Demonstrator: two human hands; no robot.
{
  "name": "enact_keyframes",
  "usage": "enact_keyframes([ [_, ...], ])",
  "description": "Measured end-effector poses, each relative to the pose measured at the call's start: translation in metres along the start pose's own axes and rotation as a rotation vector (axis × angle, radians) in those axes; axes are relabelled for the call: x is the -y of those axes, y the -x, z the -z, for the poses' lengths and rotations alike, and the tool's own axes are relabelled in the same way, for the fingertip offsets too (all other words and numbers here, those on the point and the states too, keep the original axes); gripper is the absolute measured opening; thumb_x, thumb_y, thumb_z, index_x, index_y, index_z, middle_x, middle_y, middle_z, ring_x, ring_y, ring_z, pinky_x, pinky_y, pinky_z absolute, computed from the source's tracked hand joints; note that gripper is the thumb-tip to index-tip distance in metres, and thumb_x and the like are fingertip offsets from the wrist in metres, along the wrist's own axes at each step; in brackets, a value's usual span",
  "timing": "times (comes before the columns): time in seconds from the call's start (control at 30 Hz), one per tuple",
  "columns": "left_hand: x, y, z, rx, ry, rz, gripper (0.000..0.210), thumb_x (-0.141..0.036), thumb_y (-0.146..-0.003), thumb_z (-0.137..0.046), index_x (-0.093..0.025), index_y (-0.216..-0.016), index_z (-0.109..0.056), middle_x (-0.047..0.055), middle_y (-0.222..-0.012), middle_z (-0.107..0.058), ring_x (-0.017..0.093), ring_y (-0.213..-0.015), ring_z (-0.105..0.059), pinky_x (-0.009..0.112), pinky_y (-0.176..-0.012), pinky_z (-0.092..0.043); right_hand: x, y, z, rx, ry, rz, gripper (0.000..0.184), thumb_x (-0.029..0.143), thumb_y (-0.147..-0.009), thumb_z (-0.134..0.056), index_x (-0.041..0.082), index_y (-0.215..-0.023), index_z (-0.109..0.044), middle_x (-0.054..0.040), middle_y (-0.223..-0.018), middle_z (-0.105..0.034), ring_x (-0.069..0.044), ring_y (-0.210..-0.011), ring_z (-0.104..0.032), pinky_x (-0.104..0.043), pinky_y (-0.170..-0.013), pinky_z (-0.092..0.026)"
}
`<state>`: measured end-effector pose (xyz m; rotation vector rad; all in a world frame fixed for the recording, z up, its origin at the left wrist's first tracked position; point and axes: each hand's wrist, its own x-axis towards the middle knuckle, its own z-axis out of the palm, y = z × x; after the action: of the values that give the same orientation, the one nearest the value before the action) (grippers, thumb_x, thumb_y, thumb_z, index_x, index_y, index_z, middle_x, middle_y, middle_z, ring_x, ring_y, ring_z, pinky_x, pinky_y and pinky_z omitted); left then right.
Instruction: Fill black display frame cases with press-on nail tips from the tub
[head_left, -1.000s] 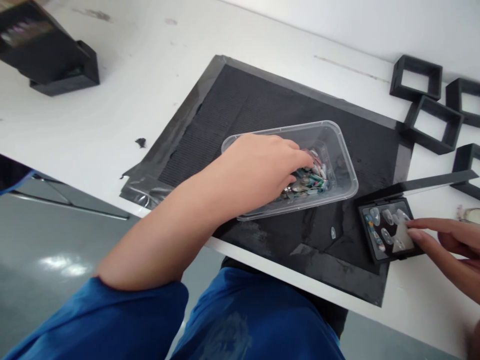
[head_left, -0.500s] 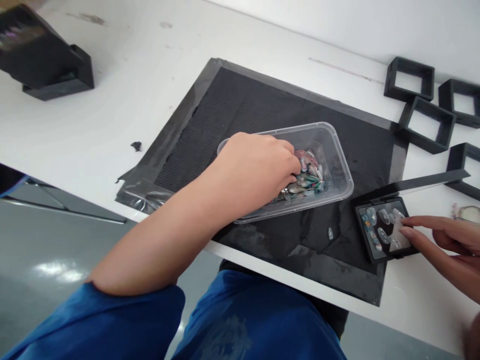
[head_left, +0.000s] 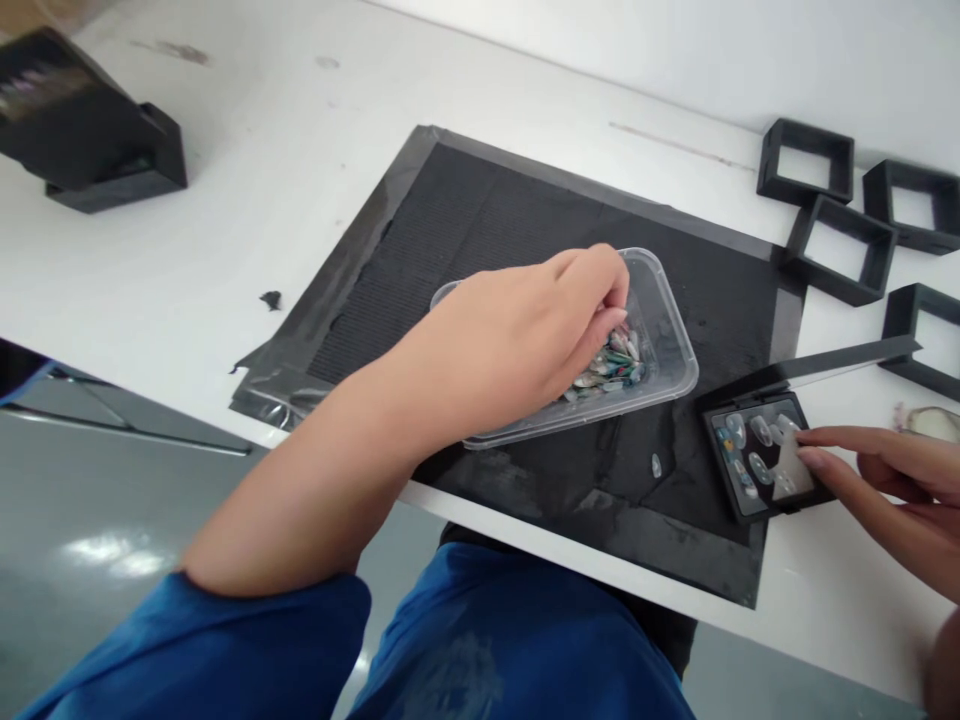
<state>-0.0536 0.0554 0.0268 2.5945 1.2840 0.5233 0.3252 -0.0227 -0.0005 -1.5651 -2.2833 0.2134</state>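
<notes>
My left hand (head_left: 525, 325) reaches into a clear plastic tub (head_left: 679, 345). Its thumb and index finger are pinched together above a heap of decorated false nails (head_left: 619, 365); whatever is between the fingertips is hidden. At the right, my right hand (head_left: 892, 480) has thumb and index finger nearly closed at the edge of a small black case (head_left: 739, 505). I cannot make out what lies between those two fingertips. Several clear and patterned nails sit in the case, beside a pale patch. A single false nail (head_left: 656, 466) lies on the black mat (head_left: 570, 500).
Several black open frames (head_left: 840, 250) stand at the back right. The case's lid (head_left: 847, 362) is raised behind it. A black stand (head_left: 112, 150) is at the far left of the white table (head_left: 247, 230), and a black scrap (head_left: 271, 300) lies near the mat.
My left hand has lifted a little and shifted right within the tub, and its thumb and index finger now show in a pinch. The right hand stays at the case.
</notes>
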Motion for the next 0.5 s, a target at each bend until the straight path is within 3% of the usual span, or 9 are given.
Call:
enact_keyframes([
  [0.13, -0.001, -0.001, 0.006, -0.001, 0.345, -0.050, 0.011, -0.017, -0.104, -0.046, -0.022, -0.095, -0.046, -0.007, -0.068, -0.051, 0.008, -0.051, -0.040, 0.027, -0.053, -0.037, -0.002, 0.000, 0.001, 0.003, 0.035, 0.041, 0.024, 0.051, -0.100, -0.071, 0.029, -0.107, -0.078, 0.0078, -0.057, -0.043, -0.008, -0.046, -0.038, -0.026, -0.045, -0.029],
  [0.33, -0.013, -0.002, 0.015, 0.073, 0.806, -0.124, 0.026, -0.016, -0.106, -0.039, -0.023, -0.082, -0.045, -0.003, -0.066, -0.050, 0.010, -0.053, -0.044, 0.028, -0.052, -0.043, 0.003, 0.001, 0.000, -0.034, 0.071, 0.027, 0.026, 0.053, -0.100, -0.071, 0.028, -0.105, -0.078, 0.0078, -0.057, -0.040, -0.009, -0.047, -0.037, -0.026, -0.046, -0.029],
  [0.5, -0.025, -0.001, 0.020, 0.083, 1.046, -0.078, 0.024, -0.013, -0.095, -0.057, -0.020, -0.072, -0.055, -0.004, -0.064, -0.056, 0.005, -0.051, -0.047, 0.024, -0.047, -0.040, 0.010, -0.003, 0.001, -0.042, 0.046, 0.062, 0.026, 0.051, -0.101, -0.070, 0.026, -0.101, -0.078, 0.0074, -0.054, -0.044, -0.009, -0.046, -0.039, -0.026, -0.046, -0.031],
])
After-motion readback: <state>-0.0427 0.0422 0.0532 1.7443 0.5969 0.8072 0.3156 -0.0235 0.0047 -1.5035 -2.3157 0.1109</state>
